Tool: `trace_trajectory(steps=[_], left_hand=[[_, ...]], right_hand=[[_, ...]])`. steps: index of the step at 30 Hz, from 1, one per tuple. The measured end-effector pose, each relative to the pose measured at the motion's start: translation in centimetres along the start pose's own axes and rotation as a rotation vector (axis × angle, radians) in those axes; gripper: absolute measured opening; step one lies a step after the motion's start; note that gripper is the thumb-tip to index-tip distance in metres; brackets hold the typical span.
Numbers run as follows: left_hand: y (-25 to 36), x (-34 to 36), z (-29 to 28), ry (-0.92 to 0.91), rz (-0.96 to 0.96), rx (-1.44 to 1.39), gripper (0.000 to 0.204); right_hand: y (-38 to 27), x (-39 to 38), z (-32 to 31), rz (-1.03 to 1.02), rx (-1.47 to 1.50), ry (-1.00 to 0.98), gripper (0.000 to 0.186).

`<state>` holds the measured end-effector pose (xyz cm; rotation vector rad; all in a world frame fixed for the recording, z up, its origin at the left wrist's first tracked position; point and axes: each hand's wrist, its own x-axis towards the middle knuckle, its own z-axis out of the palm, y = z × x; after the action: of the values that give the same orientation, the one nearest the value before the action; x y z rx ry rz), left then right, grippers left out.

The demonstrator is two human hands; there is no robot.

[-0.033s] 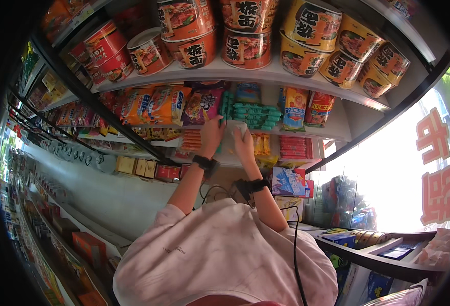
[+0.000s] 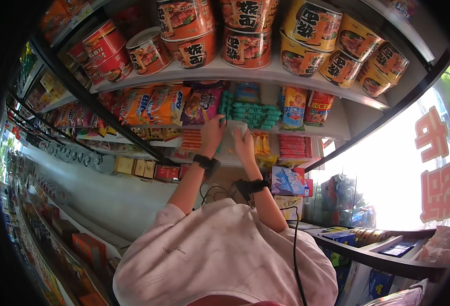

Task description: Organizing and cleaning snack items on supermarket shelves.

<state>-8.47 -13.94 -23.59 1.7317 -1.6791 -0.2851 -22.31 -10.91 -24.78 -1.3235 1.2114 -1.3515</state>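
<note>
Both arms reach forward to the middle shelf. My left hand (image 2: 213, 135) is closed at the edge of the teal stick packs, with a slim teal packet (image 2: 223, 120) at its fingertips. Just to its right, my right hand (image 2: 243, 144) is closed around a crumpled whitish piece (image 2: 235, 126) that looks like a cloth or tissue. Beyond the hands lies a stack of teal stick packs (image 2: 255, 116), with a few standing upright beside it. A purple snack bag (image 2: 202, 105) stands left of my left hand.
Instant noodle tubs (image 2: 247, 48) line the shelf above. Orange snack bags (image 2: 166, 105) stand to the left; a blue-and-yellow bag (image 2: 294, 108) is on the right. Yellow packs (image 2: 261, 143) and pink packs (image 2: 293, 147) lie lower. A black cable (image 2: 295, 255) runs down my shirt.
</note>
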Motion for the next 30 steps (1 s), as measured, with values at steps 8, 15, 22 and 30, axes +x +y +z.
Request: trace_trajectory(steps=[8, 15, 22, 30], left_hand=[[-0.7, -1.9, -1.8, -0.115, 0.03, -0.322, 0.021], [-5.8, -8.2, 1.5, -0.661, -0.055, -0.524, 0.015], [-7.1, -12.9, 5.5, -0.72, -0.049, -0.727, 0.021], [-10.0, -12.3, 2.8, -0.836, -0.29, -0.422, 0.02]], right_hand=[[0.4, -3.5, -0.7, 0.154, 0.032, 0.127, 0.044], [2.0, -8.1, -0.8, 0.32, 0.263, 0.224, 0.043], [5.5, -11.0, -1.4, 0.59, 0.261, -0.143, 0.042], [5.5, -10.8, -2.2, 0.652, 0.353, -0.102, 0.037]])
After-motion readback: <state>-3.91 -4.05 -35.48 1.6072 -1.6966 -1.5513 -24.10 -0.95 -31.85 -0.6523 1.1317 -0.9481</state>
